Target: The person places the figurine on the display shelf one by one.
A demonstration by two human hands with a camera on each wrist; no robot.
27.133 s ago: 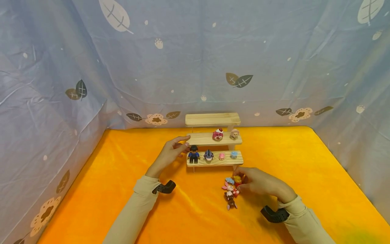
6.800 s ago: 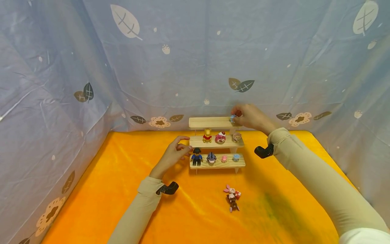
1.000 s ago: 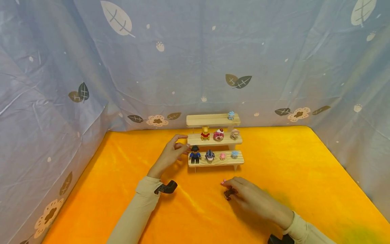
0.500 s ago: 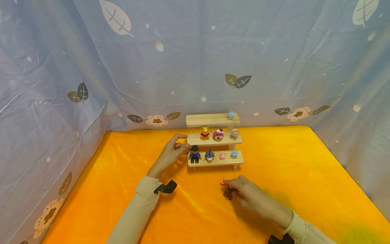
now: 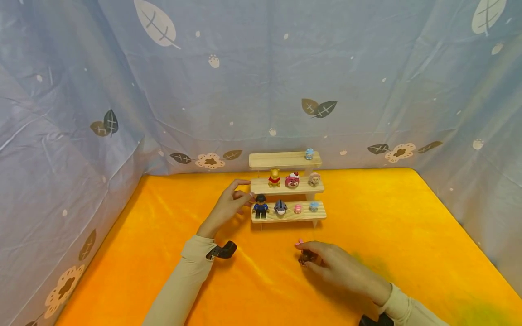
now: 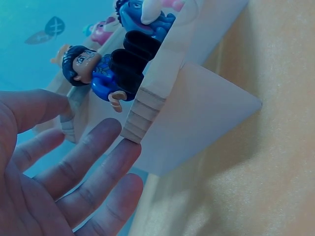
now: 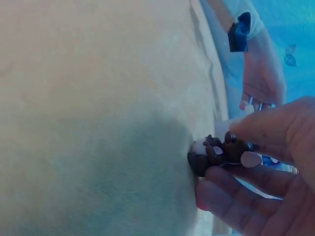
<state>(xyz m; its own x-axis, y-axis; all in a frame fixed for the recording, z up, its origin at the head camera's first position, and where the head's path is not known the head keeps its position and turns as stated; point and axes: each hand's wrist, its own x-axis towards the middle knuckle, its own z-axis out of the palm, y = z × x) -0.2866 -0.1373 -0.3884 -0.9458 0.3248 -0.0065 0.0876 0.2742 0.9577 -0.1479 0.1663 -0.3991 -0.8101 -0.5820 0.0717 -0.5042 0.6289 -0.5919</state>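
Observation:
My right hand (image 5: 342, 268) is low over the yellow cloth, thumb and fingers around a small brown figurine (image 7: 211, 153) whose lower end is near the cloth. A pink-eared figurine (image 5: 299, 243) lies beside it, mostly hidden by the fingers. On the left, my left hand (image 5: 226, 206) touches the left ends of the three-tier wooden shelf (image 5: 271, 160) with loosely extended fingers. A black-haired doll in blue (image 6: 103, 73) sits at that end of the lowest tier, close to the fingertips. A grey donkey figurine (image 5: 280, 207) sits to its right.
Also on the lowest tier are small pink (image 5: 298, 208) and blue (image 5: 313, 206) figurines. The middle tier bears a yellow bear (image 5: 274, 178), a pink bear (image 5: 292, 180) and a beige figurine (image 5: 313, 179). A blue figurine (image 5: 309, 154) stands top right. A patterned curtain (image 5: 228, 90) hangs behind.
Since the oldest frame, the yellow bear has gone onto the middle tier and a blue figurine onto the top tier. In the last second, the right hand's fingers have shifted slightly around the brown figurine.

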